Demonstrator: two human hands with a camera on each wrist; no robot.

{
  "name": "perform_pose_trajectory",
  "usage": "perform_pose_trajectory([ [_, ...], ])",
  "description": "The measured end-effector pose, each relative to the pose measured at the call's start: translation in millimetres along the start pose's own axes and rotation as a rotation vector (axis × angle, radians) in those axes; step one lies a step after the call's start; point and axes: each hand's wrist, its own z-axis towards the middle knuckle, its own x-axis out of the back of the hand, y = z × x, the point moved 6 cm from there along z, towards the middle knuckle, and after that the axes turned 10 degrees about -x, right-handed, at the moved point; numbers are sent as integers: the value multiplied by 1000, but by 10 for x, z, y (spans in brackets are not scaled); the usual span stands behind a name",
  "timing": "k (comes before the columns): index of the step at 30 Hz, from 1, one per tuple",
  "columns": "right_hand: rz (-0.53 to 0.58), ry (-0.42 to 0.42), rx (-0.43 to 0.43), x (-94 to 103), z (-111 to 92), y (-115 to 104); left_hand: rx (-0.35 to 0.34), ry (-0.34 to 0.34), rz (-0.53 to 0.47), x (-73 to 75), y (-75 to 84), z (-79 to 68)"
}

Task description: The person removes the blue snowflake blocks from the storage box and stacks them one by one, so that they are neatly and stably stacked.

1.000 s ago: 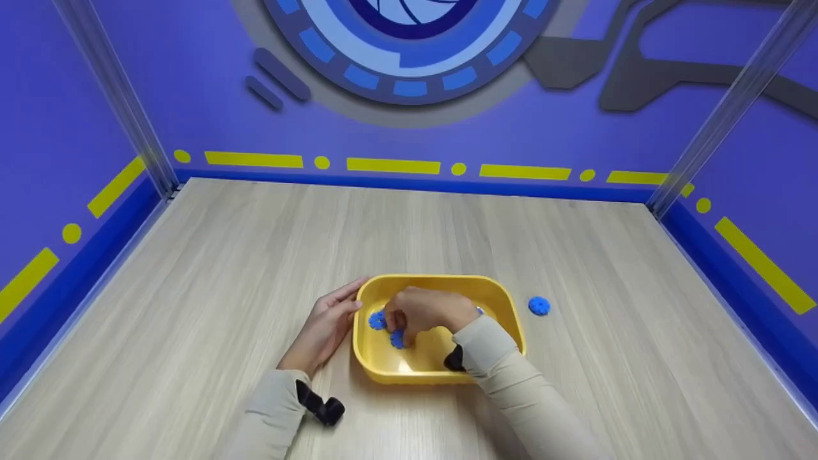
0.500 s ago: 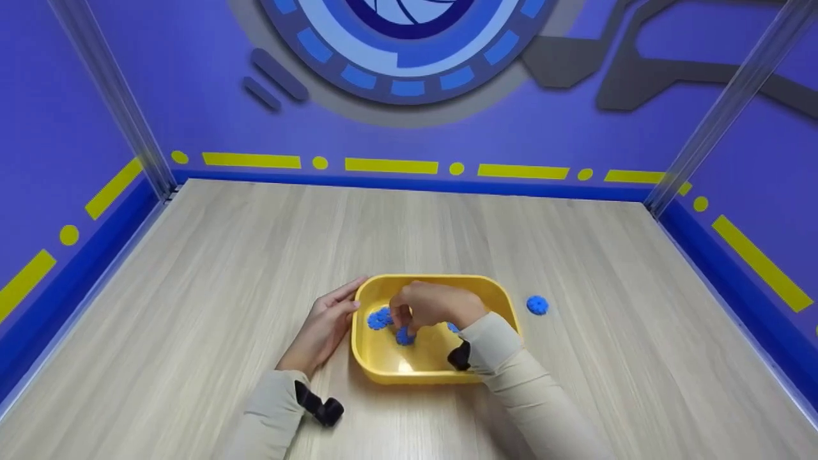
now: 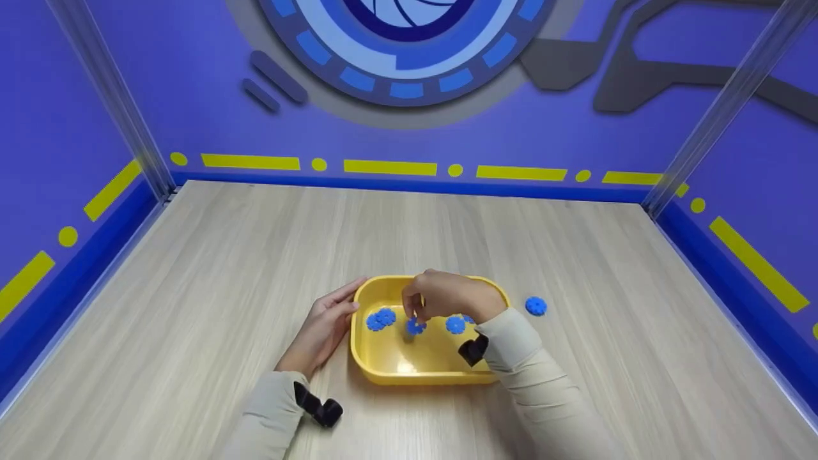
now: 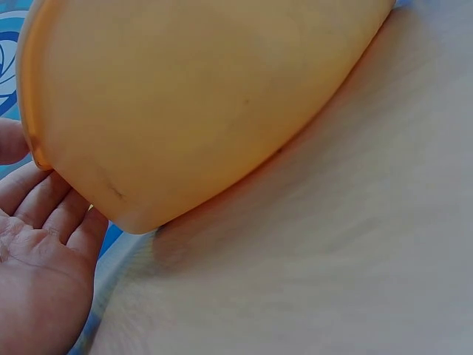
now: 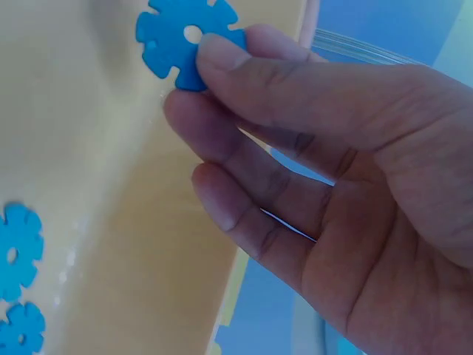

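A yellow plastic tub (image 3: 422, 378) stands on the table. My left hand (image 3: 321, 329) holds its left end, thumb at the rim and the other fingers along the outer wall (image 4: 185, 111). Over the tub, my right hand (image 3: 447, 296) pinches a blue notched plastic disc (image 5: 166, 41) with a centre hole between thumb and fingers. In the head view this held disc (image 3: 415, 327) hangs above the tub floor. Two overlapping blue discs (image 3: 381, 318) lie at the tub's left. Another blue disc (image 3: 455, 324) lies at its right, beside one partly hidden by my right wrist.
One more blue disc (image 3: 535, 306) lies on the wooden table (image 3: 409, 230), right of the tub. Purple-blue printed walls (image 3: 383, 128) stand at the back and both sides. Metal posts (image 3: 722, 115) mark the corners.
My right hand has moved right and up, bringing the pinched disc from the tub's left toward its middle. Discs at the tub's right have come into view. The left hand stays in place.
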Motion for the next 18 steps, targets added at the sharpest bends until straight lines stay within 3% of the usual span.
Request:
perform_pose_trajectory([
  [7, -14, 49, -8, 100, -114, 59, 6, 10, 1, 5, 0, -3],
  [18, 63, 104, -3, 243, -303, 231, 6, 6, 5, 3, -7, -3],
])
